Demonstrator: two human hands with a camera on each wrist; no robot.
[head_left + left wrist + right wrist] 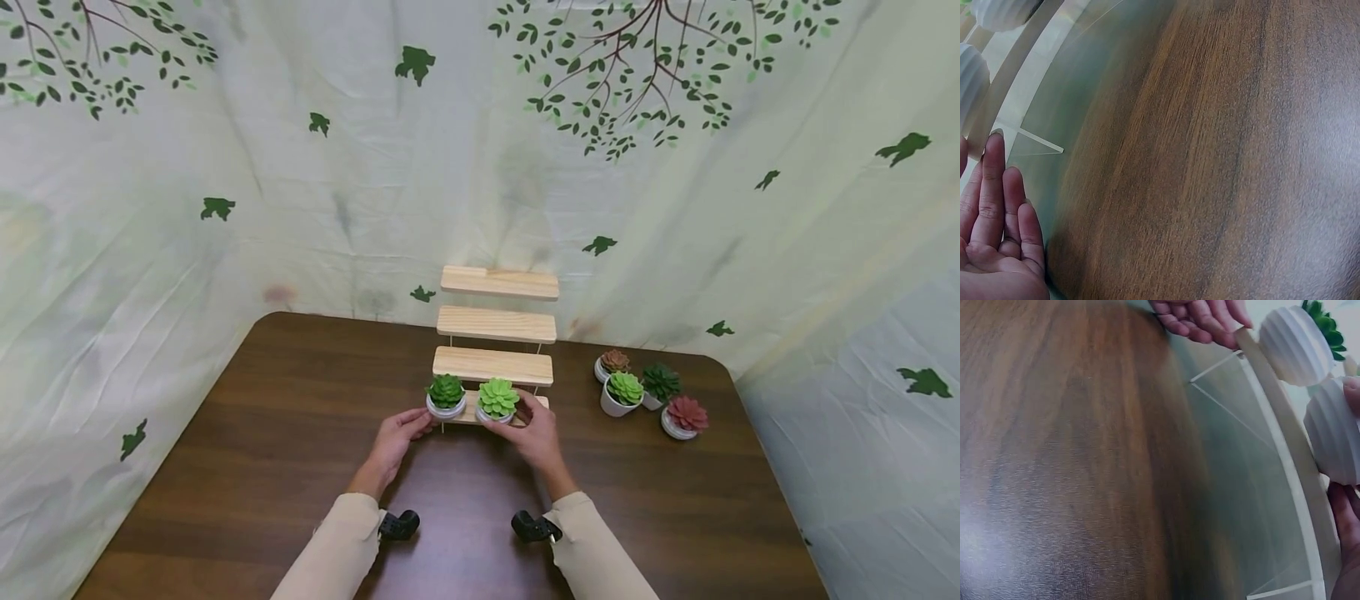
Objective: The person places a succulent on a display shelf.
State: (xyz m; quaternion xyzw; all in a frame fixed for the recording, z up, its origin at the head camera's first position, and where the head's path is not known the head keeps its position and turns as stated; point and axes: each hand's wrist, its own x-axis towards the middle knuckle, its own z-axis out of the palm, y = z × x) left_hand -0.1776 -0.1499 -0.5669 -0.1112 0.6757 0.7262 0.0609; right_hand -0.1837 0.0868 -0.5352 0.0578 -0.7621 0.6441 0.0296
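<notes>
A tiered wooden stand [491, 364] has pale boards on clear supports. On its lowest board [1272, 394] are two potted artificial succulents in white ribbed pots: a dark green one [447, 395] at the left and a light green one [498, 399] towards the middle. My left hand [401, 437] is at the board's left end, just beside the dark green succulent's pot; its thumb and fingertips [992, 156] pinch the board's edge. My right hand [536, 429] grips the light green succulent's pot [1333, 434], with the thumb on its near side; other fingers are partly hidden.
Right of the stand, several more potted succulents stand grouped on the brown table [262, 467]: a brownish one [615, 361], a light green one [625, 388], a dark green one [661, 382] and a red one [687, 414]. A leaf-printed curtain [337, 208] hangs behind the table.
</notes>
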